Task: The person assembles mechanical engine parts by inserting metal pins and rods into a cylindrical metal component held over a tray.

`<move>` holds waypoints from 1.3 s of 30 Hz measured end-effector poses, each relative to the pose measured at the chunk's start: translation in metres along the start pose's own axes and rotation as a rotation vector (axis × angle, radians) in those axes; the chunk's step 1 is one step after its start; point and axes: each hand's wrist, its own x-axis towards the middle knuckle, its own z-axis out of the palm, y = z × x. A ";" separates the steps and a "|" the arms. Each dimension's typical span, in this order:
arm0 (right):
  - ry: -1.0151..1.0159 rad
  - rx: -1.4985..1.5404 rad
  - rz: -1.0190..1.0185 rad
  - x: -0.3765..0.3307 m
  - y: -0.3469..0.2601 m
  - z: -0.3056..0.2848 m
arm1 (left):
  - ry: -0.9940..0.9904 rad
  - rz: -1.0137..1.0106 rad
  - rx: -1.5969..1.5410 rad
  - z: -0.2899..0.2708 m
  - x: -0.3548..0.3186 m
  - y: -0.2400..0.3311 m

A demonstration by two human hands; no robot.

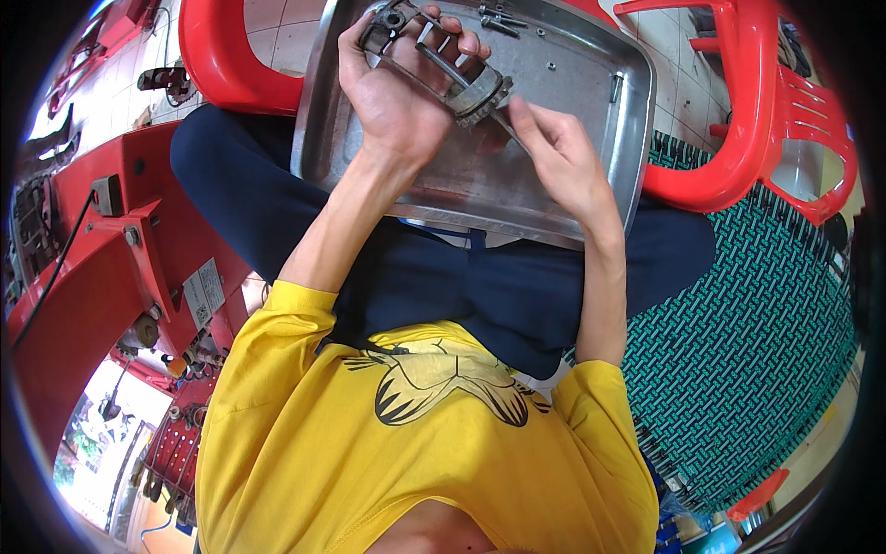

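Observation:
My left hand (397,106) is wrapped round a greasy metal mechanical part (471,92) with a round, toothed-looking end and long bars, held tilted above a tray. Its exact kind I cannot make out. At the round end, my right hand (558,152) pinches a thin metal rod (503,122) between thumb and fingers; whether the rod belongs to the part or is separate does not show. The grey metal tray (591,148) lies across my lap. Several bolts (499,22) sit at its far side, a small nut (551,66) near the middle, and another bolt (616,88) by the right wall.
Red plastic chairs stand beyond the tray, one at the left (231,74) and another at the right (743,129). A green and black woven surface (748,342) spreads to my right. Close on my left is a large red metal machine (83,268).

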 end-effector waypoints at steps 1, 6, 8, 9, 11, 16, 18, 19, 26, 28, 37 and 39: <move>-0.028 0.012 0.015 0.000 -0.003 0.000 | 0.002 -0.003 0.002 0.000 0.000 0.000; 0.146 -0.173 -0.150 -0.005 -0.024 0.003 | 0.034 0.004 0.026 0.002 -0.001 0.000; 0.142 -0.105 -0.148 -0.006 -0.025 0.004 | 0.055 0.016 0.062 0.004 -0.001 0.000; 0.142 -0.071 -0.147 -0.006 -0.024 0.005 | 0.066 0.022 0.081 0.005 -0.001 0.000; 0.073 0.004 -0.075 -0.004 -0.007 0.001 | 0.061 0.017 0.070 0.003 -0.001 0.000; 0.046 -0.032 -0.057 -0.003 -0.017 -0.002 | 0.077 0.012 0.077 0.006 -0.001 0.001; 0.125 -0.218 -0.162 -0.006 -0.023 -0.002 | 0.123 0.016 0.096 0.013 -0.004 0.000; 0.133 -0.205 -0.161 -0.006 -0.023 -0.001 | 0.086 0.015 0.065 0.009 -0.003 0.000; 0.049 -0.079 -0.057 -0.003 -0.015 -0.003 | 0.049 0.010 0.049 0.000 0.000 0.001; 0.080 -0.122 -0.112 -0.003 -0.019 -0.002 | 0.073 0.009 0.068 0.004 -0.001 0.000; 0.007 -0.038 -0.015 -0.003 -0.010 -0.007 | 0.048 0.005 0.074 0.000 0.000 0.001; 0.034 -0.058 -0.087 -0.002 -0.010 -0.004 | 0.033 0.000 0.073 0.001 0.000 0.002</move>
